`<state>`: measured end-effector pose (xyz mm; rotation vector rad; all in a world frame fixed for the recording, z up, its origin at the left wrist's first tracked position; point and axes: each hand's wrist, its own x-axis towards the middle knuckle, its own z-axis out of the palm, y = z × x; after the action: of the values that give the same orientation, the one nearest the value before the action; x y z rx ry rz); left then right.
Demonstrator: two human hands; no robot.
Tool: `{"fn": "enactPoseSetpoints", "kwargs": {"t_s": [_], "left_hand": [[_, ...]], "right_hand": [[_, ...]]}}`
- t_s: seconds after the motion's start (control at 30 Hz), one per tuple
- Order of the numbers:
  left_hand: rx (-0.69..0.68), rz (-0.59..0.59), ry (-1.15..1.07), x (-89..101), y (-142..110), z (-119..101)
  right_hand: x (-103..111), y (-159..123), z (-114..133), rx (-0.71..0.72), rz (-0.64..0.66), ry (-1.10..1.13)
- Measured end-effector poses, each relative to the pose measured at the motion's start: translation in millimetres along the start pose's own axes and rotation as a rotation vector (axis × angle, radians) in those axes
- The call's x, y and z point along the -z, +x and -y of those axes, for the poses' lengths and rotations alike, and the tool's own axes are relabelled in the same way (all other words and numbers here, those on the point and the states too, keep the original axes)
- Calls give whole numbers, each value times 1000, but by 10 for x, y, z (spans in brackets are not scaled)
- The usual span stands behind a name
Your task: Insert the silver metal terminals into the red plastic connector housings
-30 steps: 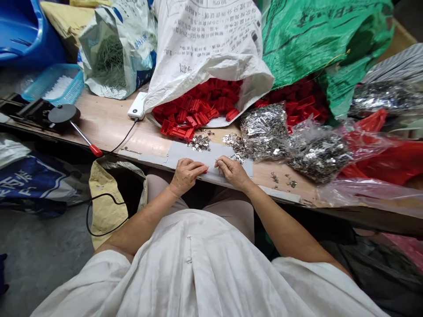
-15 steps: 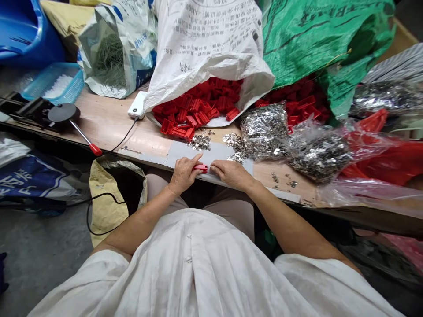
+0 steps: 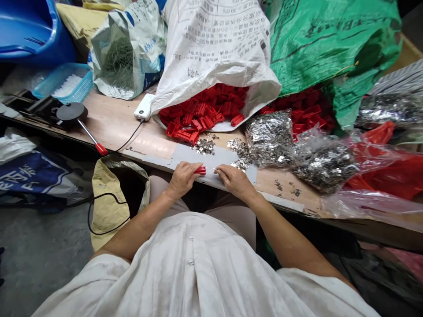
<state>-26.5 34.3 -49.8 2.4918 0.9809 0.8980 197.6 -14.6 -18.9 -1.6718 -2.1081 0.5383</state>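
Between the thumb and fingers of my left hand (image 3: 183,179) is a red plastic part (image 3: 200,170), held over the bench's front edge. My right hand (image 3: 235,178), a short gap to the right, pinches a small shiny metal piece (image 3: 216,169) at its fingertips. Under both hands lies a grey sheet (image 3: 185,155). Small metal pieces form one pile (image 3: 204,146) at the sheet's back edge and another pile (image 3: 240,152) further right. Many like red parts (image 3: 198,115) spill from the mouth of a white woven sack (image 3: 218,39).
Clear bags of metal pieces (image 3: 269,136) and a green sack (image 3: 330,48) stand to the right. At the left are a black hand press with a red-tipped lever (image 3: 101,149), a white power bank (image 3: 144,106) with a cable, and a blue basket (image 3: 87,81). A yellowish sack (image 3: 107,198) opens below the edge.
My right hand has drawn slightly away from the red plastic part, widening the gap, and the metal piece at its fingertips now shows. The whole view has shifted a little.
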Motion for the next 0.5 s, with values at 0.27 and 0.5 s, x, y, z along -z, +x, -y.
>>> {"fn": "enactPoseSetpoints", "kwargs": {"t_s": [0.27,0.5], "left_hand": [[425,-372,238,682,-747,334],[846,-363,91,525,-1462,696]], "right_hand": [[26,-193,-227,-140,-420,44],[24,-352,-394,-249,-441,-97]]}}
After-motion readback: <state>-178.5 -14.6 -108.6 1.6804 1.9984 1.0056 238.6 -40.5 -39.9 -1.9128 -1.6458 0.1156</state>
